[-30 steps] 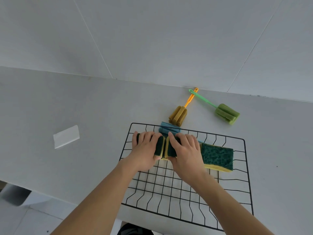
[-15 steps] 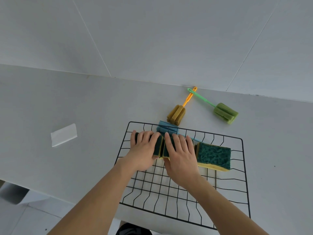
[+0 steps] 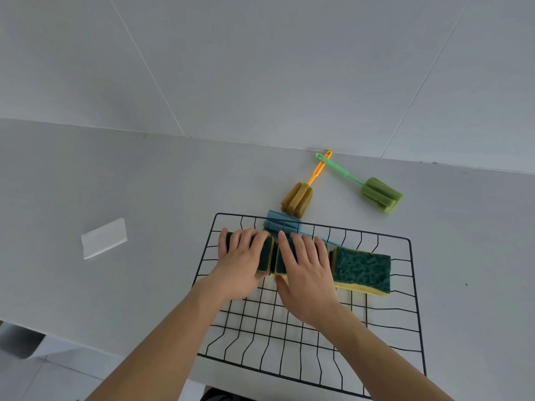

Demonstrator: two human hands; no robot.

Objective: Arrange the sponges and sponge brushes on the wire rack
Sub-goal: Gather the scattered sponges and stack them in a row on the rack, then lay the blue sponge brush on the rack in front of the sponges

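A black wire rack (image 3: 411, 287) lies on the grey counter. Three green-and-yellow sponges sit in a row across its far half. My left hand (image 3: 240, 261) covers the left sponge (image 3: 265, 257), fingers curled over its far edge. My right hand (image 3: 304, 270) grips the middle sponge (image 3: 281, 260), thumb at its near edge. The right sponge (image 3: 362, 269) lies free beside it. A blue sponge brush (image 3: 282, 222) rests on the rack's far rim behind my hands. An orange sponge brush (image 3: 298, 198) and a green sponge brush (image 3: 380, 193) lie on the counter beyond the rack.
A white folded card (image 3: 104, 238) lies on the counter to the left. The wall (image 3: 260, 68) rises right behind the brush handles. The counter's near edge runs under my left forearm, and the rack's near rim reaches close to it.
My right hand has slid a little left along the row, so the gap to the right sponge shows more. The view has tilted slightly. Both hands stay on their sponges.
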